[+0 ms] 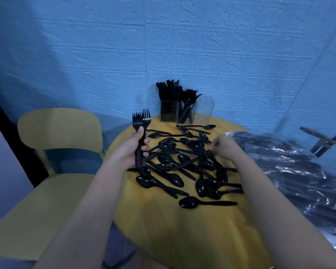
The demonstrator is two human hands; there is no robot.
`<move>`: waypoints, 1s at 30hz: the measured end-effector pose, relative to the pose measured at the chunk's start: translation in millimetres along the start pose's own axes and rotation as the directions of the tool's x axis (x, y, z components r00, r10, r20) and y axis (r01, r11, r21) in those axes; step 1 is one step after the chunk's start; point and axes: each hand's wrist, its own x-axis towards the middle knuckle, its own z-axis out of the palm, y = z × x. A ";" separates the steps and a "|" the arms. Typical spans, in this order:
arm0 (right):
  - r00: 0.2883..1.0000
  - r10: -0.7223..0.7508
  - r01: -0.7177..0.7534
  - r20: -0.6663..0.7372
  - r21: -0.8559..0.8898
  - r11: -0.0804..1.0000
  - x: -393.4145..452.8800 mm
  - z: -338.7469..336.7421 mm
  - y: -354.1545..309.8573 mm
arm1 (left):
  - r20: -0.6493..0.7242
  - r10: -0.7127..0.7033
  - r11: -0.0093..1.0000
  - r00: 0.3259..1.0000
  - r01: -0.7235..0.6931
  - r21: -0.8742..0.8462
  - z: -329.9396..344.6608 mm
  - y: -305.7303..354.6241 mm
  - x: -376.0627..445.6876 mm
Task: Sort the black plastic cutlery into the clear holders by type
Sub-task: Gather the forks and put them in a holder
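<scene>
Nearest to me, one spoon [188,202] lies apart from the heap on the yellow round table [163,220]. Beyond it, the main pile of spoons [182,164] lies crossed and overlapping across the tabletop. I judge each piece light, stiff and smooth, likely to slide under a fingertip; the handle is the place to take hold, not the bowl.

My left hand [139,146] grips a bundle of forks [141,118] by the handles, tines up, above the table's left edge. My right hand [222,147] reaches down into the pile with fingers curled; I cannot tell whether it pinches a piece.

At the far edge stand three clear holders: the left holder [168,113] packed with what look like knives, the middle holder [186,113] with forks, and the right holder [204,111] showing nothing inside. To my right lies a crinkled plastic bag [289,171]; to my left, a yellow chair [60,129].
</scene>
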 end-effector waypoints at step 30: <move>0.771 -0.447 0.584 -0.453 0.226 0.779 -68.0 -105.3 -99.4 | 0.363 0.009 0.976 0.932 -0.087 0.200 89.0 36.3 -40.2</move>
